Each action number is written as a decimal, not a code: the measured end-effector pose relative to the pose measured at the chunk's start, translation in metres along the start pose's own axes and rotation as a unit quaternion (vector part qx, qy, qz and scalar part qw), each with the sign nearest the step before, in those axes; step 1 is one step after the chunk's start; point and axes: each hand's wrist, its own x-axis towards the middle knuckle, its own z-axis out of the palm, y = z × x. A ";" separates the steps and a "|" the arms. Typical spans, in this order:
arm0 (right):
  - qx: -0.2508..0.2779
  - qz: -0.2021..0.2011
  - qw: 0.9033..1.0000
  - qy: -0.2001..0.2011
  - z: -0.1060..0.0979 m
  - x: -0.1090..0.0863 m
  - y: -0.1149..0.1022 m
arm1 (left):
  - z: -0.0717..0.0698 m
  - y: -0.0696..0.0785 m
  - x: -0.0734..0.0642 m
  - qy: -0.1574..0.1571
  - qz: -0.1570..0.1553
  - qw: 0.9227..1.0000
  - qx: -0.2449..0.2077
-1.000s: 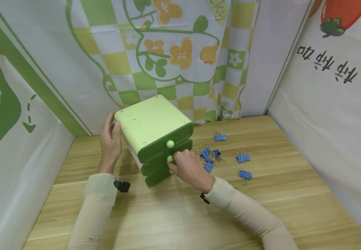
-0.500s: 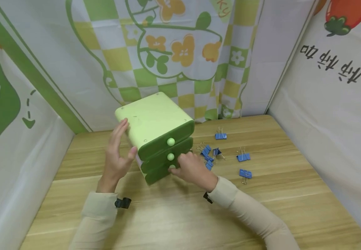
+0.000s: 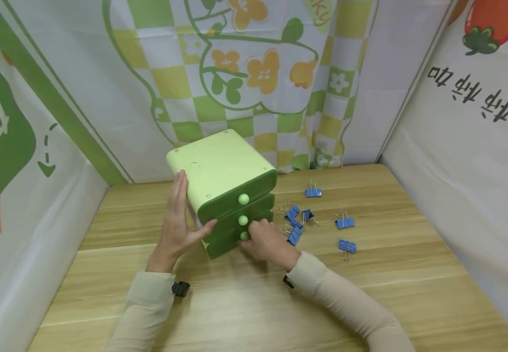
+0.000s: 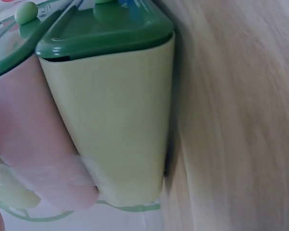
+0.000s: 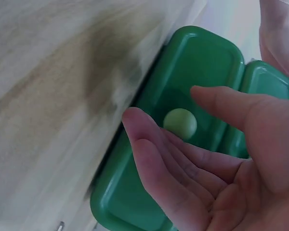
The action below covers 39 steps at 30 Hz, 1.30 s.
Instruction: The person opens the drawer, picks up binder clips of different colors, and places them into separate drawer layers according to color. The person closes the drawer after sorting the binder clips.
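A small three-tier drawer box (image 3: 223, 168) has a pale green top and dark green drawer fronts with round light green knobs. Its sides show pink and pale yellow tiers in the left wrist view, where the lowest tier (image 4: 111, 110) fills the middle. My left hand (image 3: 176, 234) rests along the box's left side, fingers straight, thumb reaching toward the front edge. At the bottom drawer is my right hand (image 3: 269, 242). In the right wrist view its fingers lie beside the bottom knob (image 5: 180, 123), with the thumb apart on the other side, not pinching it.
Several blue binder clips lie on the wooden table (image 3: 368, 293) right of the box, some in a cluster (image 3: 295, 222), others such as one clip (image 3: 345, 223) apart. A patterned curtain (image 3: 262, 88) hangs behind, and printed sheets wall both sides.
My left hand has slid from the back left corner of the box toward its front, thumb now nearer the drawer fronts. My right hand has moved down from the middle knob to the bottom one.
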 end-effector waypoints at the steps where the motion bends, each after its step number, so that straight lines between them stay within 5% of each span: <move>1: 0.003 0.003 1.000 0.000 0.001 0.001 0.000 | 0.001 -0.001 0.000 0.002 0.008 1.000 0.002; 7: 0.009 0.013 1.000 0.003 0.006 0.005 0.003 | 0.004 -0.004 -0.002 0.012 0.036 0.999 -0.003; 23: -0.015 0.008 1.000 0.005 0.007 0.003 -0.001 | 0.006 -0.012 -0.008 0.047 0.053 0.997 -0.013; 39: -0.041 -0.013 0.999 -0.011 -0.003 -0.030 -0.006 | 0.006 -0.016 -0.007 0.052 0.055 0.997 -0.006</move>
